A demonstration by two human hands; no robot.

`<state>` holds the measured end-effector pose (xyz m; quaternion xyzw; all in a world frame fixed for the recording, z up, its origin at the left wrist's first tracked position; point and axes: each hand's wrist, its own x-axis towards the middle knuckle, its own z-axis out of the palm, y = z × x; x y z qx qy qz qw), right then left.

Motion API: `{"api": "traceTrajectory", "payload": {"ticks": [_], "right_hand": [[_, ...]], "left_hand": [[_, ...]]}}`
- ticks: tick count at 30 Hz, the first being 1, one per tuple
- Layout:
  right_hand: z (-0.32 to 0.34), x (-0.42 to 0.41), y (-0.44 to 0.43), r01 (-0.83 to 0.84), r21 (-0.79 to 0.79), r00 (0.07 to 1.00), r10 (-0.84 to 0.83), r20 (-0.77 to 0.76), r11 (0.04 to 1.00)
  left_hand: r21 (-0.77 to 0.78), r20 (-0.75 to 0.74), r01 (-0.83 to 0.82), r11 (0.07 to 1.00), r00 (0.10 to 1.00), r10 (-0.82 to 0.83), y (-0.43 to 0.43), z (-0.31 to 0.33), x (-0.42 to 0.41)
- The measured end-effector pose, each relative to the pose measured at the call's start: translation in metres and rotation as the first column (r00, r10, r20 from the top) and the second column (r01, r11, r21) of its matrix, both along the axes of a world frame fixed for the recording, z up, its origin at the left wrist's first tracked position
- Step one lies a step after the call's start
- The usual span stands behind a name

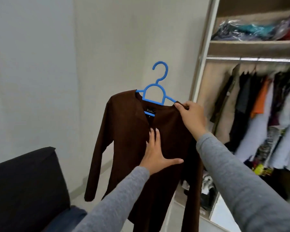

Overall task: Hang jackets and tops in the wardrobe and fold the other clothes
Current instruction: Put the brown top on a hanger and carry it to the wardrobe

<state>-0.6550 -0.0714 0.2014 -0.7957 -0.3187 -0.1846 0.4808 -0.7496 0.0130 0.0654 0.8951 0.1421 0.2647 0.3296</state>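
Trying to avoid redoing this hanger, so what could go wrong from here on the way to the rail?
1. Only the right hand pinches the brown top at one shoulder, and the blue hanger sits tilted, so the top may slide off.
2. The left hand just rests flat on the front, giving little support.
3. The rail looks crowded with hanging clothes, so the loose sleeves could snag or bunch.

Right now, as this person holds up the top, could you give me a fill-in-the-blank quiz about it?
The brown top hangs on a ____ hanger. The left hand lies flat on its front while the right hand pinches its ____. The open wardrobe stands on the person's ____ side.
Missing words: blue; shoulder; right.
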Motion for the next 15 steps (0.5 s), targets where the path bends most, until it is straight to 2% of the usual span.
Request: {"api": "traceTrajectory", "payload": {"ticks": [5, 11, 15], "right_hand": [[-0.004, 0.036, -0.09, 0.193, 0.042, 0.981, -0.192, -0.034, 0.98], [0.002, 0.074, -0.181, 0.425, 0.053, 0.904, -0.421, -0.077, 0.904], [0.003, 0.097, -0.209, 0.484, 0.106, 0.869, -0.464, -0.168, 0.868]], "left_hand": [[-0.039, 0.031, 0.107, 0.994, 0.994, -0.105, -0.099, 0.004, 0.071], [-0.115, 0.051, 0.282, 0.952, 0.959, -0.278, -0.197, 0.022, 0.135], [-0.141, 0.067, 0.407, 0.903, 0.914, -0.401, -0.228, 0.022, 0.167]]}}
